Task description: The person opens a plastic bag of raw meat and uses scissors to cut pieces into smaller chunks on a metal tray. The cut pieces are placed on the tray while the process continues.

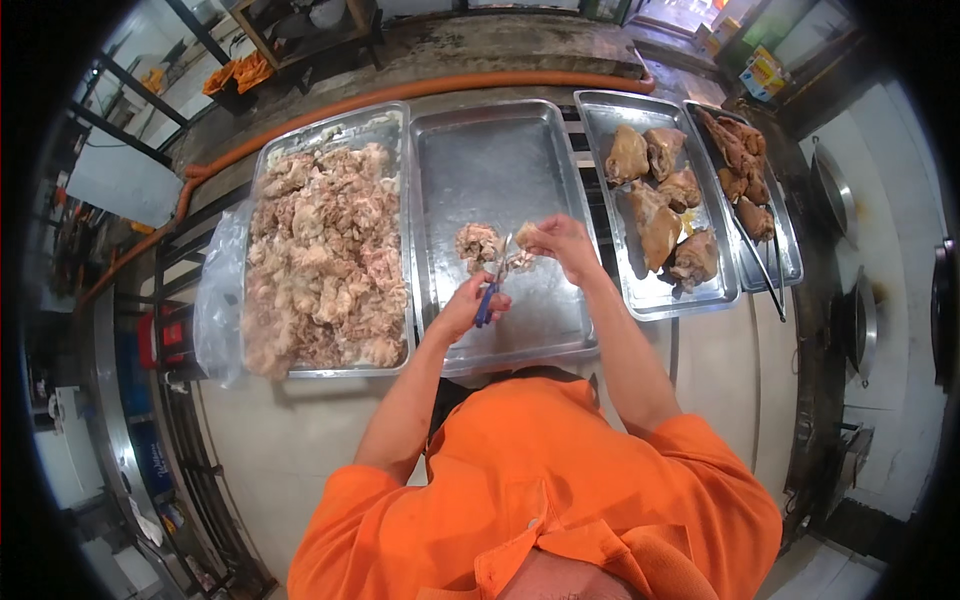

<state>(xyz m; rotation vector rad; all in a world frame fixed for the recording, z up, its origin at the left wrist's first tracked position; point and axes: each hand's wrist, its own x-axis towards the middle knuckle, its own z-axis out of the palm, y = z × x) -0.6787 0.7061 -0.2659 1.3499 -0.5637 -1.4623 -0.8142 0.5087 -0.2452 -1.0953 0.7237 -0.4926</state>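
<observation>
My left hand (pixel 484 300) is closed on blue-handled scissors (pixel 486 304), whose metal blades point up toward a piece of meat (pixel 526 234). That pale piece is pinched in the fingers of my right hand (pixel 553 241), just right of the blades. Both hands are over a large metal tray (pixel 491 169). A clump of meat pieces (pixel 478 244) lies in this tray left of the blades, and small cut bits (pixel 521 261) lie beneath my right hand.
A tray (pixel 409 225) heaped with pale meat (pixel 326 255) stands at left, beside a clear plastic bag (pixel 221 292). To the right, one tray (pixel 645 311) holds large cooked pieces (pixel 656 225); another (pixel 791 277) holds browned meat (pixel 742 154) and metal tongs (pixel 757 259). An orange hose (pixel 420 91) runs behind.
</observation>
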